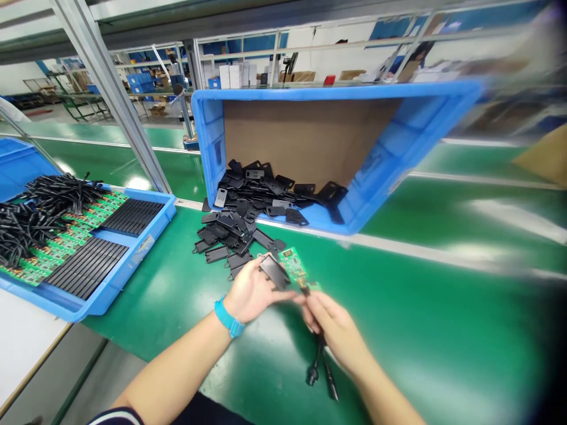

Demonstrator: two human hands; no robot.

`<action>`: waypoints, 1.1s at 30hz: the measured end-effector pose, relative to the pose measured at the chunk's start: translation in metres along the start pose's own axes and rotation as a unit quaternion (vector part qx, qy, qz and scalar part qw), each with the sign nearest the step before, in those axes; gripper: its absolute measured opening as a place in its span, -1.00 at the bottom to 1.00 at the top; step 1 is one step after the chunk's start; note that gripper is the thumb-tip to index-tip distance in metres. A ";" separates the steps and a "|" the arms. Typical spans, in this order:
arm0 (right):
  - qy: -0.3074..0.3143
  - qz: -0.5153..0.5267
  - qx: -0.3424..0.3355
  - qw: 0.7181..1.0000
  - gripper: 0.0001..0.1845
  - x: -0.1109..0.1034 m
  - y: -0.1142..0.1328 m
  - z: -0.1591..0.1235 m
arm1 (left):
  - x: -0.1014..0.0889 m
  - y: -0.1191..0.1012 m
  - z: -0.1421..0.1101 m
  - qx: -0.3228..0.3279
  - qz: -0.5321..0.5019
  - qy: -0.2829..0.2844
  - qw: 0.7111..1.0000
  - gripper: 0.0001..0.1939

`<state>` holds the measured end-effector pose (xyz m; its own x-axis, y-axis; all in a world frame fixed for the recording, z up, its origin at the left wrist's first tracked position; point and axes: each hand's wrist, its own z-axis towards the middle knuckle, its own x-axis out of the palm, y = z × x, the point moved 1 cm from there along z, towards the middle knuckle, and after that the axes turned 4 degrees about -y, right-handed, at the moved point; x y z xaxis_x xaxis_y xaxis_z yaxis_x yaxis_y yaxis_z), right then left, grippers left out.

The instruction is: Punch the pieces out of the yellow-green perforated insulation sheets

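In the head view my left hand (252, 288), with a blue strap (229, 319) at its wrist, holds a black plastic casing (274, 271) across the fingers. My right hand (332, 324) pinches a green circuit board (293, 267) by its lower end, where black cables (319, 354) join it. Two cable ends with connectors hang below that hand. The board is right beside the casing; whether they touch I cannot tell. Past my left hand lies a loose pile of black casings (230, 233) on the green table (398, 307).
A blue crate (376, 171) lies on its side behind my hands, with many black plastic parts (274, 192) spilling out. At the left, a blue tray (128, 265) holds rows of boards with black cables. A metal post (110, 88) rises between tray and crate.
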<state>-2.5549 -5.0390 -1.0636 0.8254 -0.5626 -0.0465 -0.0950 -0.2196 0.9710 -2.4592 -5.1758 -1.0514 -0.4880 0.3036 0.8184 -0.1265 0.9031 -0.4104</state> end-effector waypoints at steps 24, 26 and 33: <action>0.033 -0.092 0.044 0.994 -0.40 0.015 -0.006 0.003 | 0.004 0.010 0.001 0.150 0.178 -0.056 0.971 -0.50; 0.027 -0.071 0.053 0.996 -0.42 0.019 -0.005 0.002 | 0.003 0.011 0.002 0.165 0.196 -0.070 0.964 -0.50; -0.013 -0.080 0.011 0.997 -0.59 0.023 0.001 0.000 | 0.004 0.020 0.001 0.229 0.255 -0.103 0.934 -0.57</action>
<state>-2.5360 -5.0523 -1.0642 0.8162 -0.5395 -0.2068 0.0247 -0.3250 0.9454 -2.4647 -5.1567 -1.0569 -0.7357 0.5505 0.3945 -0.1651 0.4192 -0.8928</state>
